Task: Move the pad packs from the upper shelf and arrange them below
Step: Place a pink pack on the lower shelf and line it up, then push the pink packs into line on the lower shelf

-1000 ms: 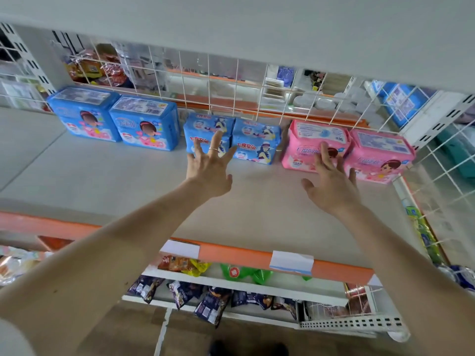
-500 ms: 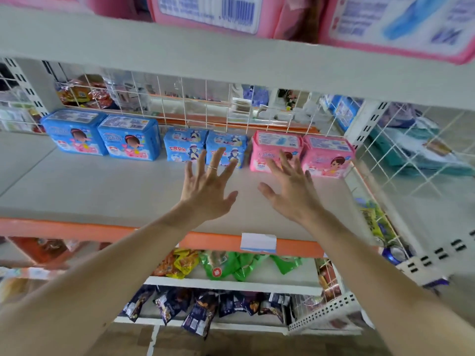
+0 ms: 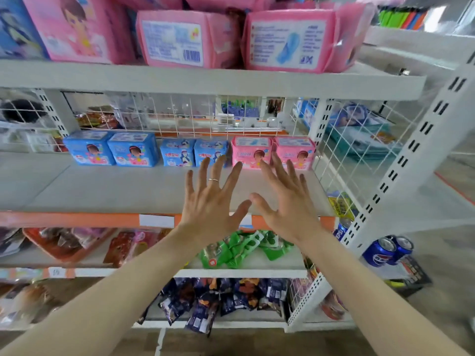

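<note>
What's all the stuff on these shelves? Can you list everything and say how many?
upper pink pad packs: at least three, pink, upper shelf, at its front edge.
big blue pad packs: two, blue, middle shelf, back left.
small blue pad packs: two, blue, middle shelf, back centre.
lower pink pad packs: two, pink, middle shelf, back right.
green packets: several, green, shelf below the middle one.
dark snack bags: many, dark blue, lowest shelf.
orange tray: one, orange, left, level with the green packets.
soda cans: at least two, blue, low on the right.
left hand: one, open, ring on one finger, holds nothing.
right hand: one, open, holds nothing.
</note>
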Tool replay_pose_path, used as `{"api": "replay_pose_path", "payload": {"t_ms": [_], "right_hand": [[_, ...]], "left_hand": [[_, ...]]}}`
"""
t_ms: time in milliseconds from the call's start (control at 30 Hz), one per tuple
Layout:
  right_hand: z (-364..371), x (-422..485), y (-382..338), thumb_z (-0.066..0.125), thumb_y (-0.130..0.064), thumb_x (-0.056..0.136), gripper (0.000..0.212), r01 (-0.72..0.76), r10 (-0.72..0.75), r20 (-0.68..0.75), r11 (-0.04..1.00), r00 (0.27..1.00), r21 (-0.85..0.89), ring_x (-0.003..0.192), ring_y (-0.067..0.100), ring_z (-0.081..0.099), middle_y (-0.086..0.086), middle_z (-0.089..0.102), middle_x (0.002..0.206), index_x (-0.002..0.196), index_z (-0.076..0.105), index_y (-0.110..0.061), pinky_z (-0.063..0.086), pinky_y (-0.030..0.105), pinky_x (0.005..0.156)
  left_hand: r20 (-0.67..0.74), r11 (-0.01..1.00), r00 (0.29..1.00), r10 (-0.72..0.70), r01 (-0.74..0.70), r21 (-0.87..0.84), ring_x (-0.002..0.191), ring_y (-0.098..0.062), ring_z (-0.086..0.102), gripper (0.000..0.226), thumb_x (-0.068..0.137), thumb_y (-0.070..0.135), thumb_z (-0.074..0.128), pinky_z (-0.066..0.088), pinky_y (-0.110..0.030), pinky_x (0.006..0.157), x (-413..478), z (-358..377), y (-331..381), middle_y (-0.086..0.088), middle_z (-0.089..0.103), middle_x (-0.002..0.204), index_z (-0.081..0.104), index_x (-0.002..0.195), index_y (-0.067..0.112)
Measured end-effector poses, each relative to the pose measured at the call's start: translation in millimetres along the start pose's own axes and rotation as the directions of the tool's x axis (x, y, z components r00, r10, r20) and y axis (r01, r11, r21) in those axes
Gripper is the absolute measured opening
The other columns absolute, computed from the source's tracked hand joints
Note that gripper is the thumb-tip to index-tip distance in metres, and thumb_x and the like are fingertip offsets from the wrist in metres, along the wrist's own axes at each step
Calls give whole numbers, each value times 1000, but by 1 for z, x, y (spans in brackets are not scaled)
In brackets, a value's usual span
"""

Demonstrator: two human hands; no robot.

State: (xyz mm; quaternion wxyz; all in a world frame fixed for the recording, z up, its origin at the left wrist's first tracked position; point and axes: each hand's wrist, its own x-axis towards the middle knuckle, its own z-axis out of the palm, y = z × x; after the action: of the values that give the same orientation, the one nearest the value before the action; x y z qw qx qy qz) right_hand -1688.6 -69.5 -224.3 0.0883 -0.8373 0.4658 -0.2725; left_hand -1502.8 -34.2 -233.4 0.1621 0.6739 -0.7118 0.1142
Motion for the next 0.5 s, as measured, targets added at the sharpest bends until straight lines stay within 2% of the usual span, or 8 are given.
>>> {"api": "replay_pose_path", "payload": {"t_ms": [67,167,333,400,500], "right_hand": [[-9,-7,-8,39,-63,96,71,24,-24,-37,1000,999,6,153,18,-12,-19,-10,164,157,9,-41,-7,41,120],[-21,-13,-22,30,-68,93,73,71,-71,-83,998,994,-2,153,17,-12,-18,-9,165,158,11,-39,-2,46,123],[-45,-9,-47,38,-66,93,74,181,-166,-179,981,970,73,154,23,-7,-13,-1,167,157,12,-39,11,60,122],[-56,-2,-54,39,-67,92,74,213,-200,-196,976,960,50,154,24,-5,-13,0,167,156,12,-40,15,60,121],[-68,9,-66,42,-65,93,73,256,-239,-254,966,937,36,154,27,1,-8,9,166,156,22,-34,20,62,119]], "left_hand": [[-54,1000,999,4,-4,9,151,-40,14,80,89,70,22,20,-66,116,-9,-17,3,-12,15,165,14,158,30],[-121,1000,992,19,-16,23,147,-41,25,78,90,66,33,27,-66,112,-18,-43,3,-13,25,162,28,156,25],[-220,999,975,25,-16,43,147,-40,25,77,89,66,38,25,-64,113,-22,-90,-7,-10,24,162,32,155,27],[-263,998,964,36,-22,56,147,-39,26,76,89,65,42,26,-62,112,-21,-109,-12,-10,25,161,34,154,26],[-327,996,943,61,-38,76,144,-39,30,74,91,64,43,27,-61,111,-18,-131,-21,-12,27,160,38,152,23]]}}
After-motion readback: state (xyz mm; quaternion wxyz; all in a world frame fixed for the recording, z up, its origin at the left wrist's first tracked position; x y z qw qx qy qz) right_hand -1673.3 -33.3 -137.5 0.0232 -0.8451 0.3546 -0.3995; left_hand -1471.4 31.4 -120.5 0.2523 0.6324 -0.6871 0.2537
